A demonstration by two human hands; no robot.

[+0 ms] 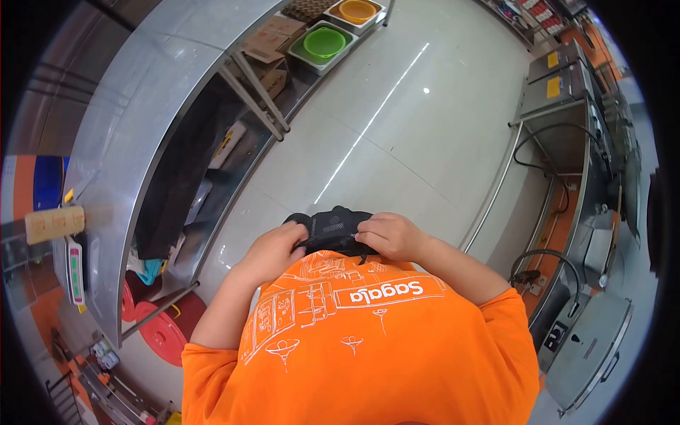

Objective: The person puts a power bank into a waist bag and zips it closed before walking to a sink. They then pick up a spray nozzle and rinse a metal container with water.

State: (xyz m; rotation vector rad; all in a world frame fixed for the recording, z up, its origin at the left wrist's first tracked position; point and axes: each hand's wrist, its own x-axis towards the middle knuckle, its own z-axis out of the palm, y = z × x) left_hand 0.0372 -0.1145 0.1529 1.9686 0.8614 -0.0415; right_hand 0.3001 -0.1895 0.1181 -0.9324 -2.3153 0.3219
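A black bag [334, 225] with a zipper sits at my waist, against the lower edge of my orange shirt [382, 340]. At the bag's right part, my right hand [386, 235] has its fingers bent and pressed together on the zipper area. My left hand [280, 248] is at the bag's other end, its fingers curled round the black fabric and partly hidden by it. White print shows on the shirt just below both hands.
A steel table [134, 142] runs along the left, with cardboard boxes [273, 42] and a green basin [324, 43] on its lower shelf. A red lid [159, 333] lies lower left. Steel appliances [591, 354] line the right. Tiled floor [397, 142] stretches between.
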